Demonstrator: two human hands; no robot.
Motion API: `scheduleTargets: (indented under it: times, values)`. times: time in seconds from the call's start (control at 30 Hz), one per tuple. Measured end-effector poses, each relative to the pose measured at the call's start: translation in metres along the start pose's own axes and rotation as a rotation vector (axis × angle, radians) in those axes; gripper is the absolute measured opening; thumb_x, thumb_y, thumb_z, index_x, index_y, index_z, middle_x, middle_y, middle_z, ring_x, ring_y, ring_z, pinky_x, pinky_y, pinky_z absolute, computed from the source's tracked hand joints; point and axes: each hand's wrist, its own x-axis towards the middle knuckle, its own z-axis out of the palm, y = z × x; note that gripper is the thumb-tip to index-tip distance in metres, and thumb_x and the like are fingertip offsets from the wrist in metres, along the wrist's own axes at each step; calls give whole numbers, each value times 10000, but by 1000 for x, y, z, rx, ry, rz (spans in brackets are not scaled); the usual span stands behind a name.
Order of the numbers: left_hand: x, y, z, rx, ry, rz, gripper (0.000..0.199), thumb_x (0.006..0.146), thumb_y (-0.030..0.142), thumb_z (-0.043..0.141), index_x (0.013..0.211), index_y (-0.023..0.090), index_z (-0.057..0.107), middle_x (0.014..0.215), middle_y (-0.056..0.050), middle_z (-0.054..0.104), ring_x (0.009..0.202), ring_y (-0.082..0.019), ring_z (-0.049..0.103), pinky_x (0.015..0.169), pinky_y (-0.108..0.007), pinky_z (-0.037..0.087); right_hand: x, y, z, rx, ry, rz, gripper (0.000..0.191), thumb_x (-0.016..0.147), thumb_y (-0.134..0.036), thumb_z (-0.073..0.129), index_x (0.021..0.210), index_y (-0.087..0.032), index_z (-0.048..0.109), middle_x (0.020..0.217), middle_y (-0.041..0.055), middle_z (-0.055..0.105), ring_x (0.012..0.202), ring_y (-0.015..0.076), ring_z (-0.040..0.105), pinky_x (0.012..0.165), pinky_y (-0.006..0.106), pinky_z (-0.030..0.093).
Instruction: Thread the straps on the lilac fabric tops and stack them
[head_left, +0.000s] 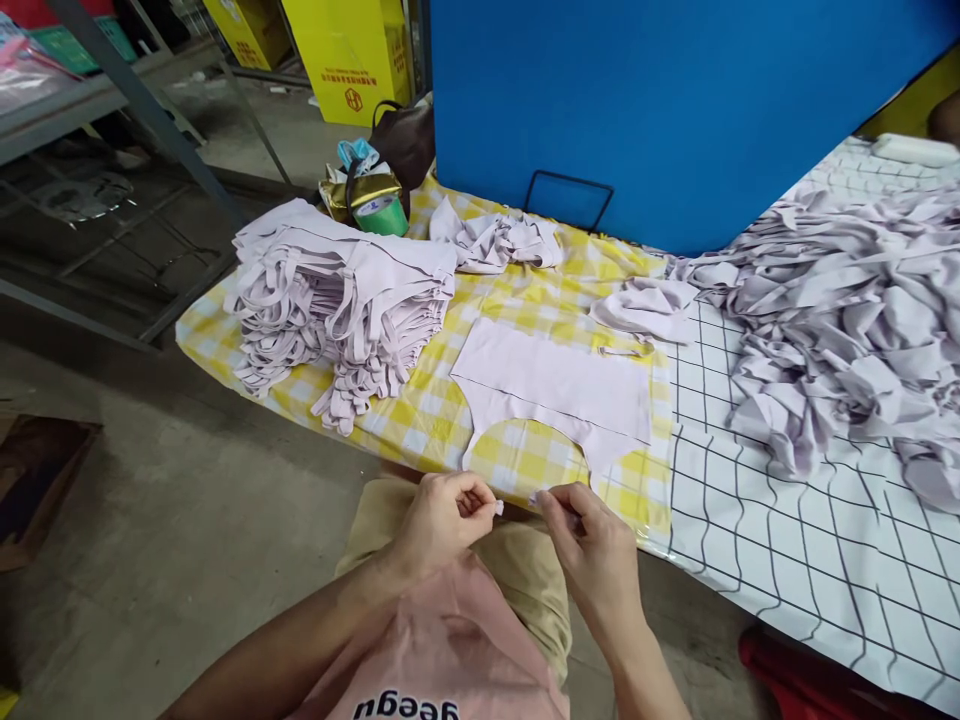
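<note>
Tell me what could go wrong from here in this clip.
Slipping: the left hand and right hand each seem to pinch only a tiny fabric end, which could slip free.

Shifting: nothing visibly pins the flat garment to the checked cloth, so a tug might drag or wrinkle it.

Tangling: looped straps spill from the garment stack; a bump might tangle or topple it.

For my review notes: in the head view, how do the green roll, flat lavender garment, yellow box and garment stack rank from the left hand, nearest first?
From the left hand:
1. Flat lavender garment: just ahead, to the right.
2. Garment stack: ahead, left.
3. Green roll: behind the stack.
4. Yellow box: far background.
</note>
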Motion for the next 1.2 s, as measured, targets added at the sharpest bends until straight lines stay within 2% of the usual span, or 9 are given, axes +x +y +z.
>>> scheduleTargets:
  times: [0.2,0.27,0.37,0.57,0.63,0.73,0.87,1.0,1.2]
  values:
    - [-7,-12,-19,316,-537,51,149,740,158,530,686,170,668,667,0,673,631,-124,594,560,-195,374,-5,13,-19,173,-436,5,401,892,-432,395,628,-179,559,535,-18,520,494,108,462,468,206,324]
    - [-5,-12,-19,334,-540,69,160,778,181,515,757,184,673,725,5,684,680,-126,605,594,-200,378,-10,18,-26,152,-599,-77,397,896,-413,404,605,-186,552,578,-14,546,536,112,498,521,212,362]
    - [7,-3,-13,321,-388,130,196,837,185,462,820,196,657,804,17,678,740,-117,601,653,-202,395,-18,27,-37,99,-718,-131,287,877,-392,461,706,-219,614,745,-6,620,668,130,572,679,250,418]
    - [53,19,6,488,-235,410,219,861,145,429,937,152,634,928,-48,653,883,-165,586,802,-270,442,-35,63,-47,-19,-587,202,393,879,-450,357,767,-200,639,729,55,647,683,190,596,611,275,442]
    - [69,22,18,558,-239,571,234,854,133,436,1003,144,615,1010,-64,639,987,-178,561,899,-298,415,-43,80,-32,-59,-519,330,355,798,-454,464,913,-180,657,923,118,671,853,257,614,722,330,461]
    - [91,21,40,652,-252,732,326,854,148,450,1170,147,529,1238,-79,544,1200,-194,439,1044,-336,296,-50,98,1,-31,-248,438,486,692,-451,551,1057,-138,625,1156,185,584,1115,345,493,893,422,395]
    - [110,15,67,775,-306,704,468,874,284,474,1323,191,382,1436,-80,323,1343,-237,226,1085,-401,207,-52,97,32,363,-121,502,469,724,-519,538,980,-141,643,1029,137,639,1034,296,543,872,366,421]
    - [116,7,77,839,-379,672,553,863,434,473,1354,218,336,1474,-75,234,1359,-282,158,1086,-465,160,-61,80,28,594,-150,483,400,783,-531,507,805,-158,649,874,76,657,884,226,585,791,281,445]
    - [116,-1,79,818,-339,713,564,874,453,439,1371,228,300,1481,-84,207,1365,-286,125,1086,-487,113,-94,69,-6,325,-170,359,421,854,-509,431,694,-164,612,635,39,612,639,179,576,589,244,449]
